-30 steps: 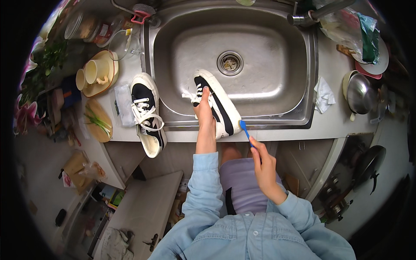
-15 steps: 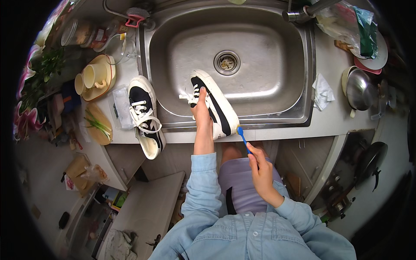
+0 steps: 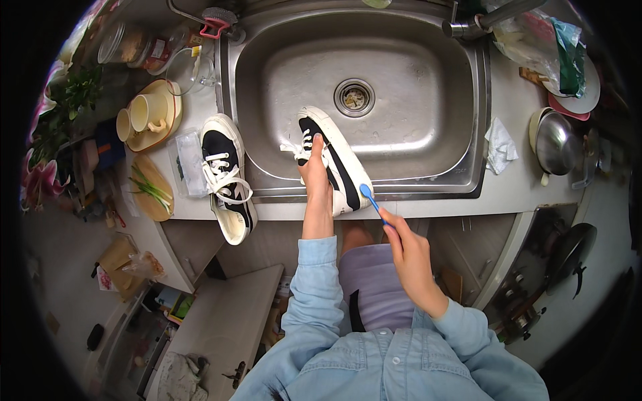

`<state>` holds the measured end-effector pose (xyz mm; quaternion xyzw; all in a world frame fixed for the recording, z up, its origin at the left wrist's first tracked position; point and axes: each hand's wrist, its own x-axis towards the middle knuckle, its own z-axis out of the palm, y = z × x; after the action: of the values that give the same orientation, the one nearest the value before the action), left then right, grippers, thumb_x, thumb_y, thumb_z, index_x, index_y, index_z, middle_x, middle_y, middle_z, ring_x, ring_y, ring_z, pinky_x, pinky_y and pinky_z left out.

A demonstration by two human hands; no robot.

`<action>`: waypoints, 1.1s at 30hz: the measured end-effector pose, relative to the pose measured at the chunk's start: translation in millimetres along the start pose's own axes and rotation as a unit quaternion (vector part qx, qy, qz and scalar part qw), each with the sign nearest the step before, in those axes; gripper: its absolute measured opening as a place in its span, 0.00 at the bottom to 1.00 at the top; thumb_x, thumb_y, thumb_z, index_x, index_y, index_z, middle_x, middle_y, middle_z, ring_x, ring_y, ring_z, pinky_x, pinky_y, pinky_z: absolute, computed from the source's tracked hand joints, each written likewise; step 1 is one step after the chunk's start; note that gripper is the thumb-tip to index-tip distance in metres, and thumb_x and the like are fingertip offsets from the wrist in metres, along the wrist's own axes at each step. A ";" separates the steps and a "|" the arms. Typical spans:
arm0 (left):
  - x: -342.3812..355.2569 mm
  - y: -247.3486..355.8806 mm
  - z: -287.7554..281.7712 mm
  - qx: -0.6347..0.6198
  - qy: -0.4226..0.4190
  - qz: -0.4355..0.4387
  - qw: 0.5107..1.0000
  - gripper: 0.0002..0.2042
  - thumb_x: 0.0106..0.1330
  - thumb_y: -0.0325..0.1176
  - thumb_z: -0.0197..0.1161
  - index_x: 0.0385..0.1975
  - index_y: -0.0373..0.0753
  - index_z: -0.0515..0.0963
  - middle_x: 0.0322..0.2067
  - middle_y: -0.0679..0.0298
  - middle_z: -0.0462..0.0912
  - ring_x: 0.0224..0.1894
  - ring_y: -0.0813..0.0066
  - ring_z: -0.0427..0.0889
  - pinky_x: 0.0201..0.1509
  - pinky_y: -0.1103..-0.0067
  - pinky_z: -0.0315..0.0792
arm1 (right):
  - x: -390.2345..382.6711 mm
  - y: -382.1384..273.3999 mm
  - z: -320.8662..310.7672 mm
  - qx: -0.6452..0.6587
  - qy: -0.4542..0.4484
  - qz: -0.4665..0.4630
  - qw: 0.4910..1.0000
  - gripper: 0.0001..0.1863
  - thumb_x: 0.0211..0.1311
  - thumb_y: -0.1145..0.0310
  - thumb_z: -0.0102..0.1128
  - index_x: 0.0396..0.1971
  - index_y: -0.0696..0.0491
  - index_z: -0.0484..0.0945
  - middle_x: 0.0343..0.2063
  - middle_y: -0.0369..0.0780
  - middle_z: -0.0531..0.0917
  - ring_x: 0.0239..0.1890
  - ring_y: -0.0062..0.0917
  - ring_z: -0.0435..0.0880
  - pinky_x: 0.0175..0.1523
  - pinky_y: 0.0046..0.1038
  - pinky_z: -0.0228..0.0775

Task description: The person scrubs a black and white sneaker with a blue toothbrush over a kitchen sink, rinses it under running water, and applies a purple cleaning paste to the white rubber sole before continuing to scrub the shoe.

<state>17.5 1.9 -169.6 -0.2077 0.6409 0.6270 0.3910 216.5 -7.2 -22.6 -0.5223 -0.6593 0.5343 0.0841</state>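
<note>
Brush has shifted slightly farther, pinched in right hand; left hand clasps shoe, which slants far-left from brush.

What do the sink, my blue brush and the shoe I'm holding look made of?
Sink: probably satin stainless steel, given its grey sheen and soft highlights. Blue brush: likely smooth plastic, being evenly coloured. Shoe: dark matte upper, perhaps canvas or suede, lacking shine. Pale sole: probably rubber, thick and matte.
</note>
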 end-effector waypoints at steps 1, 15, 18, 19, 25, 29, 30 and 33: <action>-3.8 3.3 0.9 -0.006 -0.009 -0.008 1.000 0.23 0.68 0.35 0.68 0.59 0.31 0.75 0.51 0.59 0.83 0.48 0.71 0.83 0.53 0.74 0.77 | 11.2 -4.1 1.0 0.007 -0.001 -0.018 1.000 0.16 0.72 0.75 0.56 0.57 0.52 0.77 0.34 0.52 0.84 0.32 0.46 0.83 0.38 0.33 0.74; -1.2 0.5 -1.2 -0.018 -0.018 -0.026 0.999 0.22 0.69 0.35 0.68 0.59 0.31 0.75 0.51 0.59 0.83 0.50 0.71 0.82 0.54 0.74 0.76 | 39.8 -22.2 -0.7 -0.100 -0.043 -0.016 0.994 0.14 0.72 0.72 0.55 0.55 0.47 0.77 0.24 0.53 0.79 0.29 0.51 0.80 0.31 0.43 0.68; -3.8 2.9 -1.6 -0.037 -0.038 -0.006 0.999 0.21 0.69 0.34 0.67 0.58 0.32 0.75 0.50 0.60 0.83 0.47 0.71 0.83 0.51 0.75 0.77 | 63.7 -16.6 11.6 -0.129 -0.040 -0.047 0.990 0.13 0.72 0.70 0.56 0.54 0.48 0.77 0.22 0.52 0.79 0.27 0.52 0.79 0.29 0.45 0.66; -1.1 1.1 -2.6 -0.040 -0.041 -0.001 0.998 0.21 0.69 0.34 0.67 0.58 0.32 0.76 0.49 0.60 0.84 0.46 0.71 0.84 0.50 0.75 0.78 | 68.6 -15.7 13.2 -0.130 -0.034 -0.057 0.989 0.12 0.72 0.70 0.56 0.53 0.48 0.77 0.22 0.52 0.79 0.26 0.52 0.79 0.28 0.46 0.65; 2.6 -1.5 -6.5 -0.047 -0.029 -0.010 0.998 0.21 0.69 0.34 0.67 0.58 0.32 0.75 0.50 0.60 0.83 0.47 0.71 0.83 0.51 0.74 0.77 | 67.2 -15.0 11.0 -0.125 -0.037 -0.046 0.990 0.13 0.72 0.70 0.56 0.54 0.47 0.77 0.22 0.51 0.80 0.26 0.52 0.79 0.29 0.46 0.66; 3.6 -4.3 -5.7 -0.038 -0.023 -0.010 0.999 0.22 0.68 0.36 0.68 0.58 0.32 0.75 0.50 0.60 0.83 0.48 0.71 0.83 0.51 0.75 0.78 | 22.6 -33.9 -21.5 -0.121 -0.060 -0.004 0.991 0.14 0.72 0.71 0.56 0.55 0.46 0.77 0.24 0.50 0.81 0.27 0.50 0.80 0.30 0.44 0.67; 0.9 -1.9 -5.2 -0.037 -0.030 -0.008 0.999 0.22 0.68 0.36 0.68 0.58 0.32 0.76 0.50 0.60 0.83 0.48 0.71 0.83 0.51 0.75 0.77 | 18.7 -36.6 -25.3 -0.134 -0.068 0.003 0.989 0.14 0.72 0.71 0.56 0.55 0.46 0.77 0.24 0.50 0.81 0.28 0.50 0.80 0.30 0.44 0.68; -2.8 1.5 -3.8 -0.040 -0.055 -0.024 0.997 0.21 0.69 0.37 0.68 0.58 0.33 0.76 0.49 0.61 0.84 0.47 0.73 0.84 0.50 0.76 0.78 | 18.1 -37.5 -25.8 -0.157 -0.074 -0.001 0.985 0.15 0.72 0.71 0.56 0.55 0.46 0.77 0.25 0.50 0.81 0.28 0.50 0.80 0.31 0.45 0.69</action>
<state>17.1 -2.2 -166.9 -0.2040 0.5881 0.6525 0.4320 203.3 27.2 9.8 -0.4877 -0.7398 0.4611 -0.0472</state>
